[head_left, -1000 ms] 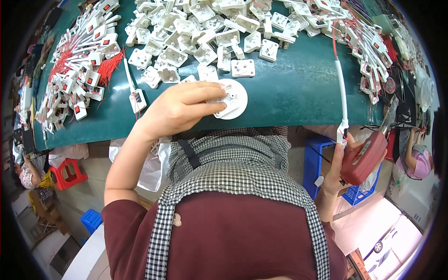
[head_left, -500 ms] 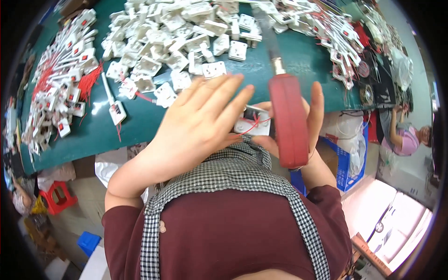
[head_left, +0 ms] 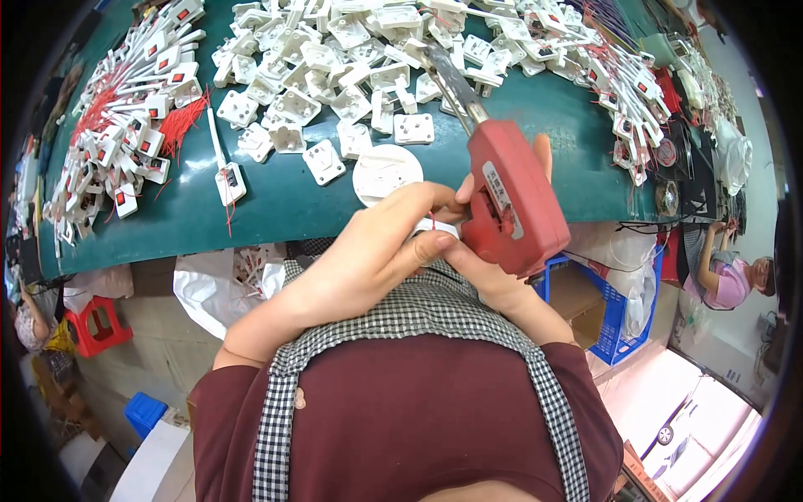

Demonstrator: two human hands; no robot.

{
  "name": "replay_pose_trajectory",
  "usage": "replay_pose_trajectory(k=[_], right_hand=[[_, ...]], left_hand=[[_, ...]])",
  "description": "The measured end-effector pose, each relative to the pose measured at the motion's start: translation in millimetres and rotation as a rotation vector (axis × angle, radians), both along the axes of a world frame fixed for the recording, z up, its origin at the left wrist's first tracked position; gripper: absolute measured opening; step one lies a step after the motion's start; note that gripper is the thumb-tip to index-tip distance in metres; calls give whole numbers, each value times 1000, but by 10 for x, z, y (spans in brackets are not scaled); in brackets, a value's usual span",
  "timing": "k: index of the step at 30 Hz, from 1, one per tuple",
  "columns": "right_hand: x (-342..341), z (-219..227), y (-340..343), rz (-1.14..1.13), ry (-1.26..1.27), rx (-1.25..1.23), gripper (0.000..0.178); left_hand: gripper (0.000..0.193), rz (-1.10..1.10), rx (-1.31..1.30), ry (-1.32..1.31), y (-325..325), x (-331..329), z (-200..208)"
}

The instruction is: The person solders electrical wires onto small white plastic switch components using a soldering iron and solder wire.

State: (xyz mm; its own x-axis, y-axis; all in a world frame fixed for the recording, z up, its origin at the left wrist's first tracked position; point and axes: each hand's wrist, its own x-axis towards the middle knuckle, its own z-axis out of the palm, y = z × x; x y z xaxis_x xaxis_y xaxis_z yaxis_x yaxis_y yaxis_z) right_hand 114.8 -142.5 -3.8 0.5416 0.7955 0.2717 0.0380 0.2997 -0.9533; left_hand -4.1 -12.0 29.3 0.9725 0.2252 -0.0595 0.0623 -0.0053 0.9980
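Note:
My left hand point(head_left: 381, 247) is closed, thumb and forefinger pinching a small white plastic housing point(head_left: 442, 227) with a red wire point(head_left: 433, 221) on it. My fingers mostly cover this housing. The thumb of my right hand point(head_left: 489, 280) meets it from the other side. Among my right fingers rests a red gun-shaped tool point(head_left: 523, 197), its long dark metal shaft point(head_left: 452, 84) slanting up and left over the table; part of the grip is hidden. A round white disc point(head_left: 387, 171) is just beyond my left knuckles, partly covered by them.
White plastic housings point(head_left: 335, 75) lie heaped across the green table point(head_left: 293, 213). White parts with red switches and wires are piled at left point(head_left: 142, 125) and right point(head_left: 627, 109). One such part point(head_left: 227, 180) lies alone. Below are a blue crate point(head_left: 615, 322) and a red stool point(head_left: 99, 325).
My left hand has gone from flat, spread fingers to a pinch on the white housing. The red tool has turned, showing its side and tilting left. The white disc has come into view.

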Motion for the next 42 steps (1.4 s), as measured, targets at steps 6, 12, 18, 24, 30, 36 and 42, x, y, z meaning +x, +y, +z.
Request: replay_pose_trajectory(k=[6, 12, 18, 24, 30, 36, 42], right_hand=[[127, 247, 30, -32, 182, -89, 115], [226, 268, 82, 51, 80, -61, 101], [239, 330, 96, -2, 50, -139, 99], [236, 318, 124, 39, -5, -118, 96], [297, 362, 103, 38, -69, -177, 95], [254, 367, 99, -13, -116, -146, 101], [137, 378, 107, -32, 18, -163, 104]], left_hand=[[39, -8, -398, 144, -3, -24, -52], [52, -31, -359, 99, -23, 46, -45], [51, -75, -550, 165, -92, 104, -152], [43, -76, -548, 110, -119, 134, -179], [31, -66, -767, 174, -35, 124, -132], [20, 51, -549, 7, -60, 73, -185], [9, 194, -255, -107, -7, 0, -103]])
